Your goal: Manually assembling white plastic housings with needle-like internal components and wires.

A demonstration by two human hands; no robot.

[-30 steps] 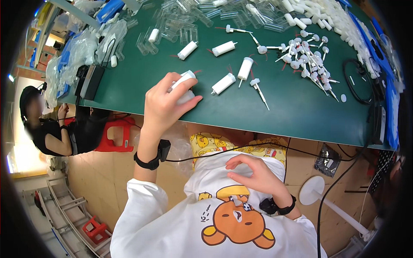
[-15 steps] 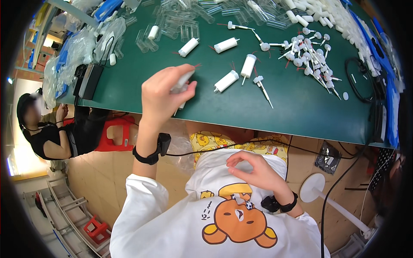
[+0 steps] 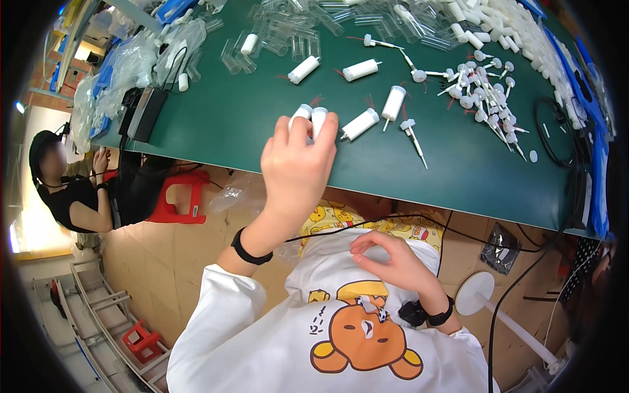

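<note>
My left hand (image 3: 298, 164) is closed over the near part of the table, its fingers around two short white cylinders, the left cylinder (image 3: 301, 112) and the right cylinder (image 3: 320, 121), standing side by side. Thin red wires come out at their far ends. Just right of the fingers lies a similar white cylinder (image 3: 360, 124) with a metal tip. Two more, an upper cylinder (image 3: 304, 69) and another cylinder (image 3: 361, 70), lie farther back, and an upright-pointing cylinder (image 3: 394, 103) is to the right. Over my lap, my right hand (image 3: 400, 262) is empty, its fingers loosely curved and thumb apart.
On the green table (image 3: 229, 131), a pile of white rods with round caps (image 3: 488, 98) lies right. Clear tubes (image 3: 282, 33) and loose white cylinders (image 3: 498, 29) fill the back. A black power adapter (image 3: 147, 114) sits left; a seated person (image 3: 75, 190) is beyond it.
My left hand has moved right, close to the lying cylinder, and turned so two cylinders now show in its fingers. My right hand stays over my lap. The view has shifted slightly.
</note>
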